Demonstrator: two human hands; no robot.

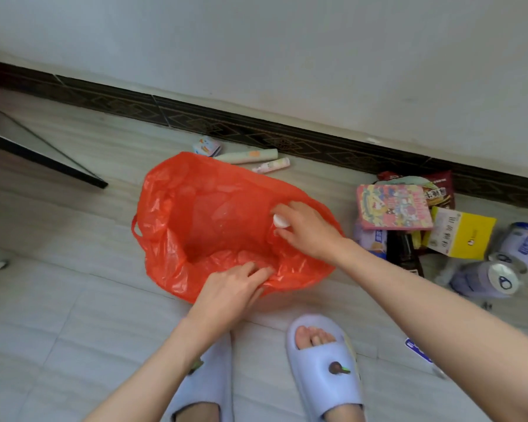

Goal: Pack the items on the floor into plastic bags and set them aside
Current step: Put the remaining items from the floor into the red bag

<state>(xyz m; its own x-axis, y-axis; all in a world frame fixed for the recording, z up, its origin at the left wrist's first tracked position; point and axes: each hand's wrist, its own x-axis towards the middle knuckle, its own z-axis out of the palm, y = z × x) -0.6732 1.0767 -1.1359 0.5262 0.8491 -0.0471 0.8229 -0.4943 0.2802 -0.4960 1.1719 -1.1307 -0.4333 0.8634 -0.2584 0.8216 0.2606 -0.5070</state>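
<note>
A red plastic bag (201, 220) lies open on the tiled floor in front of my feet. My left hand (235, 284) grips its near rim and holds the mouth open. Over the bag's right side, my right hand (305, 229) holds a small white-capped object (279, 221); most of it is hidden under my fingers. A pile of items sits to the right: a pink illustrated box (393, 207), a yellow and white box (462, 231), a dark bottle (404, 251), snack packets (439, 190) and two cans (485, 278).
Behind the bag lie two tubes (250, 156) and a small colourful packet (207, 146) near the dark skirting board (287, 132). A black-framed panel (43, 150) lies at the left. My feet in pale slippers (323, 367) stand just before the bag. A blue packet (418, 350) lies at right.
</note>
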